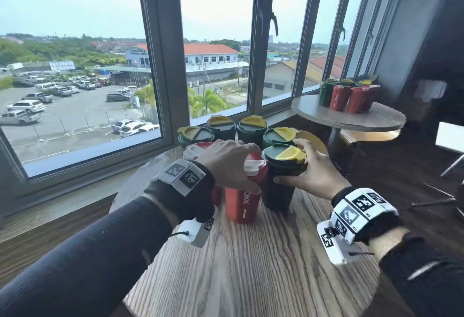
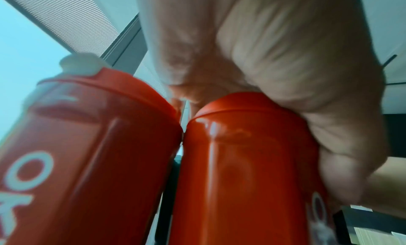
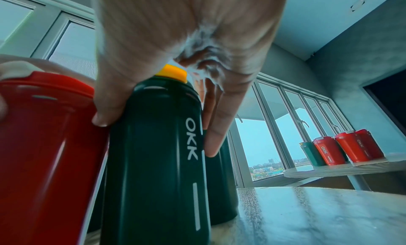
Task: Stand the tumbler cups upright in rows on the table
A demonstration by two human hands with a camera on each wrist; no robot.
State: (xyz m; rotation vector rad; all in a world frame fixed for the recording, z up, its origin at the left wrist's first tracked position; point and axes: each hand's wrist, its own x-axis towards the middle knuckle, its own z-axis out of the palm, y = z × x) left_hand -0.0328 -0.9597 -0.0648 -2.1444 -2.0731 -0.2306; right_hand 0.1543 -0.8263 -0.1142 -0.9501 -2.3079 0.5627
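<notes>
Two hands are gripping two upright tumblers near the middle of the round wooden table (image 1: 251, 266).

The left hand (image 1: 229, 163) is curling over the lid of a red tumbler (image 1: 242, 202); the right hand (image 1: 315, 172) is wrapping round a dark green tumbler (image 1: 278, 191) just beside it. Behind them, toward the window edge, four more green cups (image 1: 223, 128) and a second red cup (image 1: 194, 149) are standing, the latter half hidden by the left wrist. A far table (image 1: 351, 118) is carrying more cups, too crowded to count.
</notes>
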